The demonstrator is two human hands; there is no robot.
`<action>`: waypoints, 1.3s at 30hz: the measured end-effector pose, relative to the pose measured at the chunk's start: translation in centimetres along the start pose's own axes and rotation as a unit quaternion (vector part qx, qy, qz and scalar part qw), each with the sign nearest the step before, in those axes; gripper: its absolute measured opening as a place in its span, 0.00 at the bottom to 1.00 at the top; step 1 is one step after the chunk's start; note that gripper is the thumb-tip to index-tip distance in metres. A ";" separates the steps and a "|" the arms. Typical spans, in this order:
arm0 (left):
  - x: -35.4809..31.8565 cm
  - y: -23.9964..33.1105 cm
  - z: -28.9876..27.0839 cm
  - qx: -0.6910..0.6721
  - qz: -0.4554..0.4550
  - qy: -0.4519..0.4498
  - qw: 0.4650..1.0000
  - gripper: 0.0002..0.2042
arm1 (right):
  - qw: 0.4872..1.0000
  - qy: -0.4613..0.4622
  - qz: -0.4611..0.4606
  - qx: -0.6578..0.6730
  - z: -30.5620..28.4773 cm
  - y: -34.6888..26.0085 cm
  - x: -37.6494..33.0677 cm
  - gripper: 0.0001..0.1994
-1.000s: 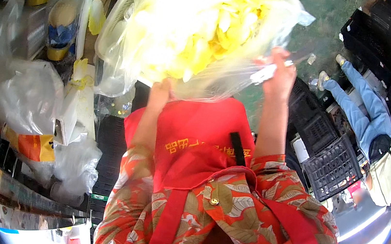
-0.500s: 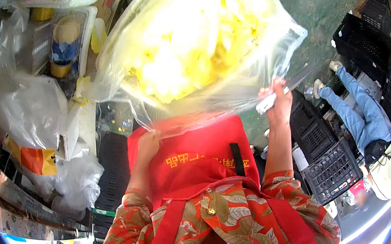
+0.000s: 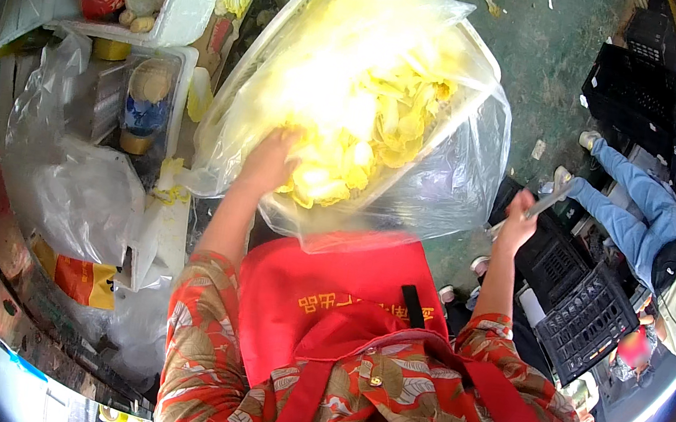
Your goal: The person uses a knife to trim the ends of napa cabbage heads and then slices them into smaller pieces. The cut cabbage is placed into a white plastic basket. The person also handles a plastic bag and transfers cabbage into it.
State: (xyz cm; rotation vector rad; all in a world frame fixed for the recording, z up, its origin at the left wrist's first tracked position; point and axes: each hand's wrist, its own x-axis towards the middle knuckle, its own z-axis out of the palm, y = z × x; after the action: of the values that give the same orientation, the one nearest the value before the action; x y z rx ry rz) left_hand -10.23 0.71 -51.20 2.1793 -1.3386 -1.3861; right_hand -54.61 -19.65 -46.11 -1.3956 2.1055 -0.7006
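Note:
A big clear plastic bag (image 3: pixel 451 183) full of cut yellow cabbage leaves (image 3: pixel 367 113) sits in a white basket (image 3: pixel 477 42) in front of me. My left hand (image 3: pixel 270 160) presses against the bag's near side, fingers spread over the leaves. My right hand (image 3: pixel 518 220) is off to the right of the bag, closed around a knife (image 3: pixel 549 196) that points up and right. I wear a red apron (image 3: pixel 327 302) over a patterned orange shirt.
White foam boxes (image 3: pixel 182 2) with jars and vegetables stand at the upper left. Loose plastic bags (image 3: pixel 79 188) lie at the left. Black crates (image 3: pixel 586 322) stand at the right, where another person in blue jeans (image 3: pixel 634 205) sits on the green floor.
The bag of cabbage has come down from overhead and now rests lower in the basket. My left hand moved up onto it; my right hand let go of the bag and dropped right.

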 end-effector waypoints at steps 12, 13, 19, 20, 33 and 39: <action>8.3 0.8 -12.4 0.252 -0.093 0.316 0.910 0.38 | 0.745 -0.195 -0.497 -0.401 23.3 -12.8 11.6 0.28; 8.8 -0.4 -12.0 0.252 -0.117 0.316 0.907 0.38 | 0.769 -0.124 -0.467 -0.419 22.9 -15.4 13.4 0.30; 12.0 -3.2 -11.6 0.271 -0.066 0.344 0.897 0.32 | 0.954 -0.016 -0.225 -0.197 18.4 -16.0 27.4 0.25; 11.9 -2.8 -11.5 0.231 -0.033 0.372 0.899 0.30 | 0.984 -0.016 -0.148 -0.101 18.2 -18.3 25.1 0.24; 10.6 -5.8 -14.3 0.175 0.004 0.382 0.908 0.17 | 0.949 -0.212 -0.121 0.198 20.3 -24.1 21.0 0.14; -2.9 -1.6 -4.5 0.087 -0.141 0.245 0.955 0.15 | 0.807 -0.571 -0.105 -0.109 16.1 -19.8 6.3 0.25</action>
State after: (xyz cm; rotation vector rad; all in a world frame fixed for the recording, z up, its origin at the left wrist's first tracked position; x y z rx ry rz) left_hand -6.09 2.71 -48.11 2.6784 -1.0236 -0.7330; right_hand -32.84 -34.35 -45.55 -1.5789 1.0667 0.3355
